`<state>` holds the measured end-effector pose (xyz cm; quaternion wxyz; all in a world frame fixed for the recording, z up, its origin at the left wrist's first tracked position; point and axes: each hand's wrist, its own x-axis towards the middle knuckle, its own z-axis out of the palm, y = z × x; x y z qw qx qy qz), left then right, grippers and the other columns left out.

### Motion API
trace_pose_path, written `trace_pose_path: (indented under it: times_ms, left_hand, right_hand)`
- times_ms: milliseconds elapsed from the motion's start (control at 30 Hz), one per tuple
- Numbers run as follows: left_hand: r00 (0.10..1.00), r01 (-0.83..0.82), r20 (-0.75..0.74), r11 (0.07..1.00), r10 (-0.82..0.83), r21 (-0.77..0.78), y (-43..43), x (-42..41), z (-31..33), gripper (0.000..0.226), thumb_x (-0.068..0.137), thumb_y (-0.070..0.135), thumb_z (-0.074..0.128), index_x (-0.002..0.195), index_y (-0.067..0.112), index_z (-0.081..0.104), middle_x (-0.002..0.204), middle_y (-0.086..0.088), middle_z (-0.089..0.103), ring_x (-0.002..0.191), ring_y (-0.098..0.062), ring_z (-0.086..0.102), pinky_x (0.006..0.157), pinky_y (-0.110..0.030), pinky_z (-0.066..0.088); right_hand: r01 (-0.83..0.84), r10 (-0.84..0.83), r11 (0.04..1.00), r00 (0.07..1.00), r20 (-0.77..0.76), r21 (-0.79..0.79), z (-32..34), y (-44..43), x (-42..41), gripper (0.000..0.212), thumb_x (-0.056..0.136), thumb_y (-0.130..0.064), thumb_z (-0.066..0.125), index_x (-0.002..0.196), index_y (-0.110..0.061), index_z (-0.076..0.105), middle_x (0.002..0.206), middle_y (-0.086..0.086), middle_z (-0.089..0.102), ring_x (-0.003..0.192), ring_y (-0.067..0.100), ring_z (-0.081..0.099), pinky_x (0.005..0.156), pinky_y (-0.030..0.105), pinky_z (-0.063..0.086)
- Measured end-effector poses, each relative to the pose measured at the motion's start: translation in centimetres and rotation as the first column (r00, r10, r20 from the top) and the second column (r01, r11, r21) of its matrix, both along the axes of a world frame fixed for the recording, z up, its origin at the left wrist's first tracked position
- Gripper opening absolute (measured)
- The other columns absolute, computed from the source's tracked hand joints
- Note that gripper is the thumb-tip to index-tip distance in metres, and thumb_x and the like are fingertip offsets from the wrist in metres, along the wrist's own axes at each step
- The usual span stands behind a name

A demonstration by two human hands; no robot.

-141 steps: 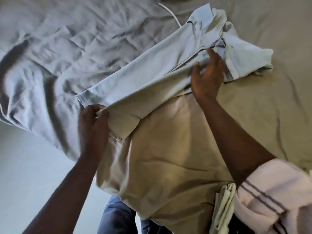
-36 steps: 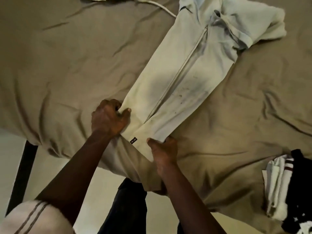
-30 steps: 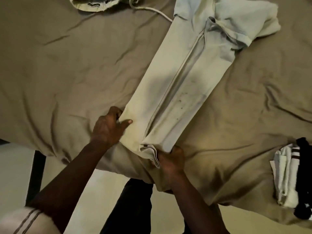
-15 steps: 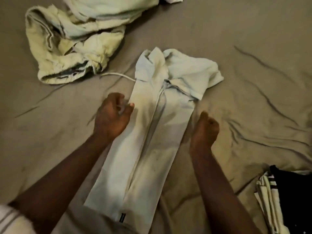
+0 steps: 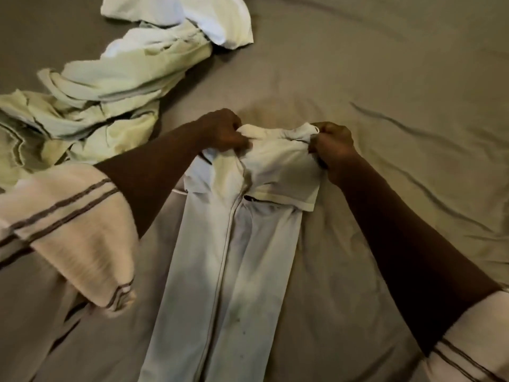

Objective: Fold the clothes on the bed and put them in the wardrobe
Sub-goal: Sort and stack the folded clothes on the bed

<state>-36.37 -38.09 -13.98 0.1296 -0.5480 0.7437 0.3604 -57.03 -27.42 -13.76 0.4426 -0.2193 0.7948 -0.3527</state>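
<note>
While left hand (image 5: 223, 131) and right hand (image 5: 333, 148) pinch the pale garment (image 5: 234, 271) at its far edge, bed sheet (image 5: 407, 86) stretches rightward.

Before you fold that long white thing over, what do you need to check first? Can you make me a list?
1. Left hand grips one far corner of the pale garment: ok.
2. Right hand grips the other corner: ok.
3. Long part lies flat on the bed sheet: ok.
4. Far end smooth: not ok, bunched.
5. Heap of unfolded clothes out of the way: ok, apart on the left.
6. Near hem even: cannot tell, out of frame.
</note>
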Motion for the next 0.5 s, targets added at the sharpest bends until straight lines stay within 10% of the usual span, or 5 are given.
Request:
trace_pose_path:
  times_ms: [167, 367, 433, 500]
  left_hand:
    - [0.973, -0.213, -0.14, 0.944, 0.182, -0.253, -1.4, 0.8, -0.4, 0.042, 0.088, 0.053, 0.064, 0.11, 0.018, 0.063, 0.109, -0.009, 0.066, 0.108, -0.034, 0.063, 0.081, -0.034, 0.044]
    - [0.961, -0.274, -0.034, 0.927, 0.274, -0.256, -0.5, 2.8, -0.5, 0.091, 0.065, 0.094, 0.05, 0.127, 0.029, 0.056, 0.126, -0.002, 0.069, 0.115, -0.028, 0.065, 0.098, -0.047, 0.054]
    - [0.858, -0.513, -0.167, 0.819, 0.486, -0.256, 0.4, 4.6, -0.8, 0.067, 0.082, 0.076, 0.059, 0.125, 0.025, 0.061, 0.124, -0.002, 0.072, 0.117, -0.028, 0.065, 0.1, -0.039, 0.051]
    - [0.662, -0.742, -0.252, 0.664, 0.706, -0.091, 1.3, 6.9, -1.5, 0.057, 0.08, 0.066, 0.062, 0.113, 0.02, 0.071, 0.116, -0.007, 0.075, 0.112, -0.03, 0.068, 0.101, -0.042, 0.053]
  right_hand:
    - [-0.009, -0.008, 0.998, 0.969, -0.247, -0.068, -1.0, -1.6, -1.5, 0.004, 0.081, -0.026, 0.067, 0.082, -0.023, 0.067, 0.073, -0.008, 0.065, 0.073, 0.017, 0.063, 0.068, 0.029, 0.051]
    - [-0.307, 0.352, 0.934, 0.701, -0.621, 0.183, -1.7, -1.4, -0.5, 0.049, 0.082, -0.049, 0.066, 0.122, -0.021, 0.06, 0.123, 0.005, 0.058, 0.118, 0.029, 0.054, 0.097, 0.043, 0.043]
    - [-0.34, 0.197, 0.94, 0.636, -0.746, -0.042, -1.0, -0.9, 2.0, 0.028, 0.086, -0.037, 0.06, 0.109, -0.021, 0.064, 0.109, 0.002, 0.06, 0.11, 0.027, 0.057, 0.093, 0.042, 0.044]
    - [-0.393, 0.235, 0.906, 0.777, -0.584, -0.158, -0.3, -1.1, 5.2, 0.016, 0.091, -0.038, 0.06, 0.097, -0.024, 0.067, 0.089, -0.009, 0.063, 0.096, 0.017, 0.064, 0.086, 0.035, 0.048]
